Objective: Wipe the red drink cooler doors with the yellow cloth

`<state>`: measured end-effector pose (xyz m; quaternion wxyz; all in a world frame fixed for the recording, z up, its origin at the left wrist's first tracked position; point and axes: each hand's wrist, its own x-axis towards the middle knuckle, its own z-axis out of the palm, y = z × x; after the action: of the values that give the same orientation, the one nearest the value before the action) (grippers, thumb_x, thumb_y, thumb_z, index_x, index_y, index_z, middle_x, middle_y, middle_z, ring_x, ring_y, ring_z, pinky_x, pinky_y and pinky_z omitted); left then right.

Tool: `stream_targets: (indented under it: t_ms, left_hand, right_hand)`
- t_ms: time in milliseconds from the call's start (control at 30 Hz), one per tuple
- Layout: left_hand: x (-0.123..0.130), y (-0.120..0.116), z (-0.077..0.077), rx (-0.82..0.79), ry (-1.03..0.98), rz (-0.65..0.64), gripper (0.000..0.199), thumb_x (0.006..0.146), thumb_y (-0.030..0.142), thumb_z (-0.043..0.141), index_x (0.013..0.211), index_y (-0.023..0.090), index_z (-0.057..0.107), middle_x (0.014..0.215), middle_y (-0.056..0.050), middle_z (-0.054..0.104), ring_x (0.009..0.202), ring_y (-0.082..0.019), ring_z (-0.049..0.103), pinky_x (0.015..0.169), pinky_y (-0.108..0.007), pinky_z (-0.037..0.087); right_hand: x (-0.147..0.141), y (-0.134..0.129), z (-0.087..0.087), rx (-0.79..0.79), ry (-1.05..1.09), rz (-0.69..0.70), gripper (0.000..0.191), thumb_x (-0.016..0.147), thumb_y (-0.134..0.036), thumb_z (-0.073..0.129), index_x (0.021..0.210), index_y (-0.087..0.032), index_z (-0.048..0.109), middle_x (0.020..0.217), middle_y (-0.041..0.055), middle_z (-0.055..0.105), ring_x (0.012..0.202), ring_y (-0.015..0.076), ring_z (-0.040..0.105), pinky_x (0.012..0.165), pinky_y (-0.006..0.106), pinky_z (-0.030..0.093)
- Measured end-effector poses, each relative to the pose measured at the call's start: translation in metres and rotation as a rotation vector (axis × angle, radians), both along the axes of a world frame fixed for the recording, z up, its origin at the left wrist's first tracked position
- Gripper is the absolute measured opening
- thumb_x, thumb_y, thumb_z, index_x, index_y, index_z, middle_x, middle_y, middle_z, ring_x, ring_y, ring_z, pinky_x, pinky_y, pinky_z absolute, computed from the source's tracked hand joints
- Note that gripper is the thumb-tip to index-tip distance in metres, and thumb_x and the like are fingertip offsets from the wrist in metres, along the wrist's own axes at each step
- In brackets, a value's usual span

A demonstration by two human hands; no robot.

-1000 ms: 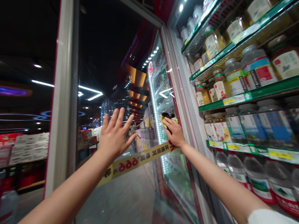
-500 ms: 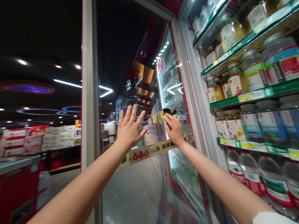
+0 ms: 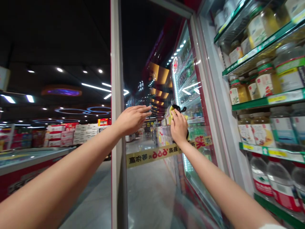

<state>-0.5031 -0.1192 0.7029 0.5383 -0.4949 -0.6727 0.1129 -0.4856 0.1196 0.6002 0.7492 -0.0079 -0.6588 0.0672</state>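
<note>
My right hand [image 3: 179, 127] presses a small yellow and black cloth-like thing [image 3: 172, 109] against the inside of the glass door [image 3: 147, 187]. A black curled end sticks out above the fingers, and most of it is hidden under them. My left hand [image 3: 133, 119] is open, its fingers stretched to the right, near the metal frame [image 3: 116, 79] at the door's left edge. It holds nothing, and I cannot tell if it touches the glass. A yellow strip with red and black characters [image 3: 164, 152], seen reversed, runs across the door below both hands.
Shelves of bottled drinks [image 3: 264, 79] with green price rails stand close on the right. A low red-sided chest with a glass top [image 3: 35, 165] is at left. Behind it are stacked boxes [image 3: 85, 133]. Lit shelving [image 3: 188, 79] shows in the glass.
The view has swung left, so the door and shelves sit further right. My left hand has turned from upright spread fingers to pointing right, nearer the door's frame. My right hand stays on the yellow thing.
</note>
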Motion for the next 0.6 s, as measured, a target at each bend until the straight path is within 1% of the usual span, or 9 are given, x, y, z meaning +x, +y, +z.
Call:
stream_targets:
  t_ms: [67, 100, 200, 267, 300, 400, 467, 533, 600]
  left_hand:
    - [-0.004, -0.006, 0.006, -0.015, -0.003, -0.047, 0.048, 0.099, 0.025, 0.031, 0.136, 0.02, 0.062, 0.154, -0.004, 0.05, 0.143, -0.018, 0.046, 0.12, -0.04, 0.037]
    - [-0.006, -0.007, 0.007, -0.022, -0.01, -0.067, 0.049, 0.099, 0.024, 0.031, 0.136, 0.019, 0.062, 0.154, -0.004, 0.05, 0.143, -0.018, 0.045, 0.12, -0.04, 0.037]
    - [-0.008, -0.01, 0.006, -0.045, -0.042, -0.098, 0.048, 0.099, 0.024, 0.031, 0.134, 0.017, 0.063, 0.153, -0.006, 0.05, 0.144, -0.018, 0.045, 0.12, -0.04, 0.037]
    - [-0.007, -0.014, 0.003, -0.045, -0.046, -0.089, 0.047, 0.099, 0.025, 0.031, 0.132, 0.018, 0.064, 0.152, -0.006, 0.051, 0.144, -0.019, 0.044, 0.121, -0.043, 0.035]
    - [-0.006, -0.017, 0.0, -0.036, -0.035, -0.076, 0.046, 0.099, 0.026, 0.032, 0.131, 0.02, 0.065, 0.152, -0.005, 0.052, 0.145, -0.02, 0.043, 0.122, -0.046, 0.032]
    - [-0.004, -0.027, -0.007, 0.012, 0.016, -0.035, 0.045, 0.099, 0.024, 0.035, 0.132, 0.024, 0.064, 0.152, -0.003, 0.052, 0.147, -0.021, 0.04, 0.125, -0.054, 0.022]
    - [-0.004, -0.032, -0.01, 0.026, 0.022, -0.029, 0.045, 0.097, 0.021, 0.036, 0.134, 0.025, 0.062, 0.152, -0.002, 0.052, 0.147, -0.02, 0.04, 0.126, -0.052, 0.02]
    - [-0.005, -0.034, -0.01, 0.028, 0.008, -0.031, 0.046, 0.097, 0.019, 0.036, 0.134, 0.023, 0.062, 0.152, -0.003, 0.052, 0.147, -0.019, 0.04, 0.126, -0.05, 0.021]
    - [-0.007, -0.035, -0.01, 0.033, -0.002, -0.035, 0.047, 0.095, 0.017, 0.035, 0.133, 0.02, 0.063, 0.151, -0.005, 0.053, 0.147, -0.02, 0.04, 0.126, -0.05, 0.022]
  right_hand:
    - [-0.004, -0.015, 0.007, -0.024, 0.017, -0.015, 0.051, 0.099, -0.021, 0.037, 0.148, -0.023, 0.051, 0.151, 0.0097, 0.051, 0.136, 0.0283, 0.044, 0.112, 0.049, 0.037]
    - [-0.005, -0.023, 0.005, 0.006, -0.001, -0.027, 0.05, 0.1, -0.022, 0.037, 0.148, -0.023, 0.05, 0.152, 0.0089, 0.051, 0.136, 0.0285, 0.044, 0.111, 0.048, 0.038]
    - [0.0, -0.036, -0.02, 0.22, -0.12, -0.062, 0.047, 0.101, -0.024, 0.041, 0.147, -0.028, 0.052, 0.152, 0.0033, 0.052, 0.133, 0.027, 0.047, 0.107, 0.043, 0.041]
    - [0.008, -0.031, -0.036, 0.352, -0.194, -0.072, 0.046, 0.1, -0.024, 0.044, 0.145, -0.032, 0.054, 0.152, 0.0007, 0.053, 0.133, 0.0258, 0.048, 0.106, 0.041, 0.042]
    - [0.011, -0.025, -0.04, 0.365, -0.208, -0.073, 0.047, 0.1, -0.022, 0.044, 0.145, -0.032, 0.054, 0.151, 0.0006, 0.054, 0.133, 0.0255, 0.048, 0.106, 0.041, 0.042]
    - [0.01, -0.019, -0.026, 0.174, -0.139, -0.069, 0.051, 0.099, -0.018, 0.041, 0.147, -0.028, 0.052, 0.152, 0.0049, 0.053, 0.133, 0.0275, 0.046, 0.108, 0.046, 0.041]
    - [0.002, -0.031, -0.01, 0.036, -0.076, -0.066, 0.051, 0.099, -0.019, 0.039, 0.148, -0.025, 0.051, 0.152, 0.0068, 0.052, 0.133, 0.0301, 0.046, 0.107, 0.049, 0.041]
    - [-0.005, -0.053, -0.003, 0.042, -0.079, -0.07, 0.049, 0.1, -0.021, 0.039, 0.147, -0.025, 0.053, 0.153, 0.0051, 0.051, 0.133, 0.031, 0.046, 0.105, 0.049, 0.041]
    - [-0.007, -0.071, -0.015, 0.183, -0.147, -0.077, 0.047, 0.1, -0.022, 0.041, 0.145, -0.028, 0.055, 0.154, 0.0023, 0.051, 0.134, 0.0303, 0.046, 0.103, 0.047, 0.041]
